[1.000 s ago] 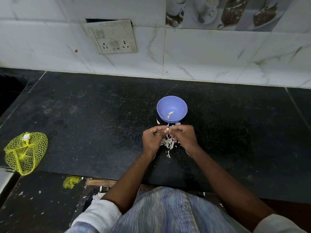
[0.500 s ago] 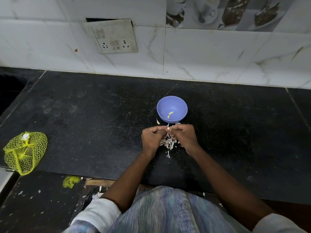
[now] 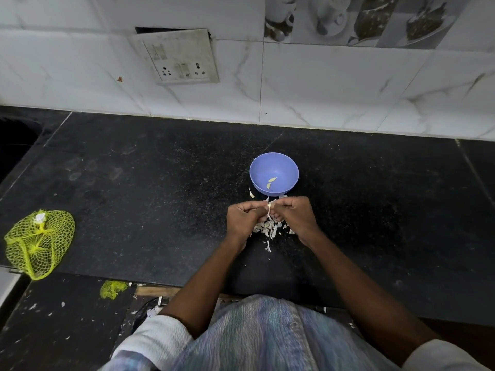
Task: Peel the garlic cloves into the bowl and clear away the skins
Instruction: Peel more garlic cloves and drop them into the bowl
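A small purple bowl (image 3: 274, 163) stands on the black counter and holds two peeled garlic cloves (image 3: 270, 182). Just in front of it, my left hand (image 3: 242, 218) and my right hand (image 3: 296, 214) meet fingertip to fingertip, both pinching one garlic clove (image 3: 268, 205) between them. A heap of white garlic skins (image 3: 269, 227) lies on the counter under and between my hands. One more pale piece (image 3: 251, 194), clove or skin I cannot tell, lies at the bowl's left foot.
A yellow mesh bag (image 3: 38, 242) lies at the counter's left front edge, with a yellow scrap (image 3: 112, 289) on the lower ledge. A tiled wall with a switch plate (image 3: 178, 57) rises behind. A dark sink opening (image 3: 13, 140) sits far left.
Both hands stay in place, their fingertips working slightly at the clove. Nothing else has moved.
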